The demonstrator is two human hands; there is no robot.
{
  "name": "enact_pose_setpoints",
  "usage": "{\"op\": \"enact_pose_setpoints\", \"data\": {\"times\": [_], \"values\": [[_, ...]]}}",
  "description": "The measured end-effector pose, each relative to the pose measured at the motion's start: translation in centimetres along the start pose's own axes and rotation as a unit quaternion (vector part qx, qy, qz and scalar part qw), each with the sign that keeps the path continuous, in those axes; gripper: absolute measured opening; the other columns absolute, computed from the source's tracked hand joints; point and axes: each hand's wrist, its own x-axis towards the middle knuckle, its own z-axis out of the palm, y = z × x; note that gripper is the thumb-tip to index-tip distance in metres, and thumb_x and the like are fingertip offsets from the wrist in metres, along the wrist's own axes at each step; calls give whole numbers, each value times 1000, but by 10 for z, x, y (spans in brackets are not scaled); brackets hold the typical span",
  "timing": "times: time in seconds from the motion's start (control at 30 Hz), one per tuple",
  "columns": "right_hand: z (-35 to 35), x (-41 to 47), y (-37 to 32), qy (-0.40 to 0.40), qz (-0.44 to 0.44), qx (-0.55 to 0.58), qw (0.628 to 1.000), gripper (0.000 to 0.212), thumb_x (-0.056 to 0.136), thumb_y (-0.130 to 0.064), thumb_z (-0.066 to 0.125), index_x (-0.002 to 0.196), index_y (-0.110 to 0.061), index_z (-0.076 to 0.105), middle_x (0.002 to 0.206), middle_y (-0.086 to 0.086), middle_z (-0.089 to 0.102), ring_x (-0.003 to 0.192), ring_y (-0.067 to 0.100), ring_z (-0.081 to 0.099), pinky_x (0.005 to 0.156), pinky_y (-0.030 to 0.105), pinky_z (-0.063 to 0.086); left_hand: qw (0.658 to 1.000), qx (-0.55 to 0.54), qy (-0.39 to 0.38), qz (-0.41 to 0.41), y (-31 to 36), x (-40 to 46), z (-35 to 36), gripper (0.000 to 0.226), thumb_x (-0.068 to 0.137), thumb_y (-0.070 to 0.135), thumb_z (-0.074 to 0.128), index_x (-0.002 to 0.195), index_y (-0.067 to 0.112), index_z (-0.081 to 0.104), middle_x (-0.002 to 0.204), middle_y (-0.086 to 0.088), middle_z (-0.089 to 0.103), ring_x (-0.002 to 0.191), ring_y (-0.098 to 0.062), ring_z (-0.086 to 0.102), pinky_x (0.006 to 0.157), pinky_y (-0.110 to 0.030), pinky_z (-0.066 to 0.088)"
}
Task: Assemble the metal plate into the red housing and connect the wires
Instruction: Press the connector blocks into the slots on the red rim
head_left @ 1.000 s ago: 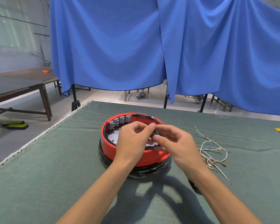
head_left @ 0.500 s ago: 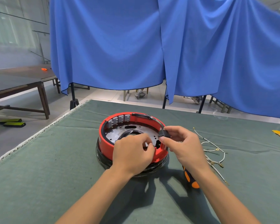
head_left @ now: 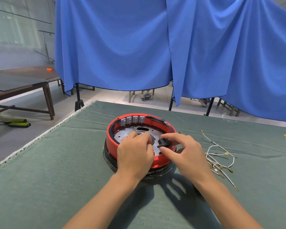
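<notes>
Head view: a green cloth table stands before blue curtains. The red housing sits mid-table, open side up, the metal plate flat inside. The left hand has moved onto the plate's hub – grip unclear. The right hand pinches a black connector, now lower, over the plate; wires lie beside.

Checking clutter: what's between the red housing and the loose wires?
In the head view, only the right hand and bare green mat separate red housing and wires.
</notes>
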Motion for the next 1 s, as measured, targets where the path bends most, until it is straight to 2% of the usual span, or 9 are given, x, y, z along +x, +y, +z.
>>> {"op": "enact_pose_setpoints", "data": {"times": [0.1, 0.17, 0.3, 0.43, 0.53, 0.7, 0.8, 0.9, 1.0], "values": [[1, -1, 1, 9, -41, -63, 997, 28, 78, -33, 74, 106, -33, 69, 99, -20, 65, 98, 8, 52, 84, 26, 43, 999, -30, -10, -20, 5, 2, 4, 14, 74, 5, 53, 69, 14, 63, 74, -1, 61, 76, -23, 55, 67, -33, 37], [3, -3, 0, 7, -57, -86, 995, 29, 80, -35, 72, 108, -33, 69, 100, -16, 65, 98, 8, 51, 80, 26, 44, 999, -27, -28, -27, 1, 5, 5, 14, 78, 7, 53, 69, 13, 62, 78, 0, 61, 80, -21, 53, 68, -32, 36], [8, -4, -5, -8, -73, -102, 992, 30, 82, -40, 69, 112, -36, 68, 100, -15, 63, 100, 6, 49, 76, 22, 41, 999, -40, -28, -12, -9, 9, -2, 19, 71, 17, 45, 63, 14, 62, 68, 2, 62, 70, -20, 55, 57, -30, 33], [9, -6, -6, -35, -85, -101, 991, 29, 87, -35, 65, 116, -35, 66, 100, -16, 61, 102, 6, 48, 79, 24, 42, 995, -99, -6, 13, -19, 8, -7, 19, 66, 10, 46, 53, 12, 60, 54, 2, 59, 54, -17, 52, 50, -30, 39], [9, -5, -6, -27, -87, -91, 992, 24, 87, -31, 66, 111, -34, 68, 100, -18, 62, 100, 5, 50, 80, 25, 44, 991, -133, 6, 10, -21, 7, -7, 22, 68, 8, 46, 51, 11, 60, 51, 2, 57, 52, -18, 54, 49, -37, 44], [10, -7, -7, -11, -98, -102, 990, 22, 86, -32, 67, 108, -34, 69, 97, -17, 64, 97, 6, 51, 75, 24, 44, 991, -134, 12, 3, -21, 7, -6, 23, 68, 11, 46, 51, 12, 61, 51, 2, 58, 53, -17, 54, 49, -36, 43], [11, -8, -8, 5, -111, -109, 988, 22, 84, -29, 70, 106, -32, 71, 93, -15, 65, 92, 10, 53, 69, 26, 45, 993, -121, 7, 12, -21, 5, -6, 26, 71, 22, 44, 53, 15, 61, 53, 4, 59, 55, -14, 54, 50, -34, 42], [11, -8, -8, 12, -123, -118, 985, 20, 84, -27, 71, 104, -32, 73, 87, -14, 66, 87, 12, 53, 63, 27, 46, 996, -65, -21, 53, -21, 4, -6, 42, 80, 43, 36, 54, 18, 57, 51, 5, 55, 52, -13, 50, 48, -27, 30], [12, -10, -9, 24, -139, -109, 984, 17, 83, -24, 73, 98, -30, 74, 82, -12, 66, 79, 13, 53, 57, 26, 44, 995, -18, -28, 95, -21, 2, -6, 48, 85, 48, 36, 48, 21, 52, 45, 5, 51, 46, -14, 47, 50, -24, 21]]}}
